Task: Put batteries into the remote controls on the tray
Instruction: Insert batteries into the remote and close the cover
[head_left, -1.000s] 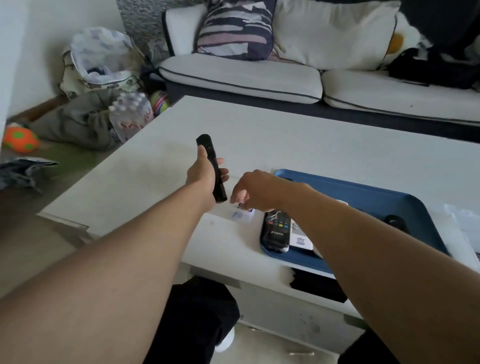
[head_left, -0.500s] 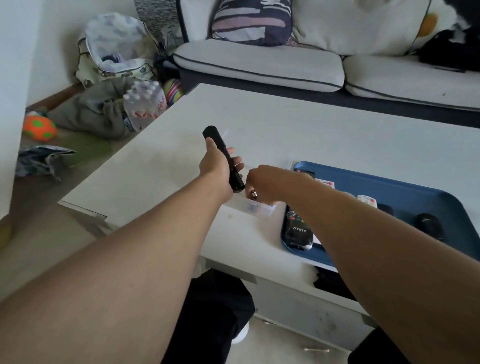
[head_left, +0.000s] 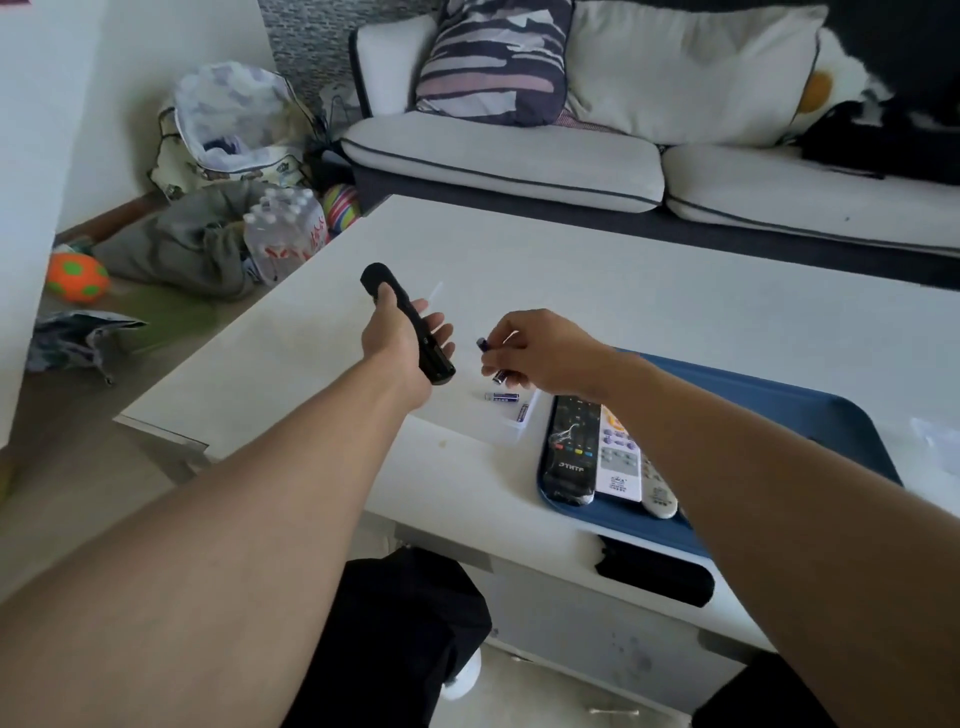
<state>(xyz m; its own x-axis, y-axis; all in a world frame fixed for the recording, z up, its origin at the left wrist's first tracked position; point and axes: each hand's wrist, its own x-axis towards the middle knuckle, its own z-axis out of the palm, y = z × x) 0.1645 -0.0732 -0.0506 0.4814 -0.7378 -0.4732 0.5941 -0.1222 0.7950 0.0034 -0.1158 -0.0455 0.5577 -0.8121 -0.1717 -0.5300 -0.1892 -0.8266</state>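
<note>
Mid-frame, my left hand (head_left: 400, 338) grips the black remote (head_left: 410, 322), my right hand (head_left: 540, 353) pinches two batteries (head_left: 483, 344) beside it: I judge I should match polarity and seat them springwards.

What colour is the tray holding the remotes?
Blue tray, seen in the head view.

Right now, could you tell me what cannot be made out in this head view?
- Slim black remote in the left hand: its battery bay faces away, so open or loaded is unknown.
- Batteries in the right hand: fingers cover them, so the count is unclear.
- Blue tray: the right forearm hides its middle.
- Remotes' labels on the tray: too small to read.
</note>
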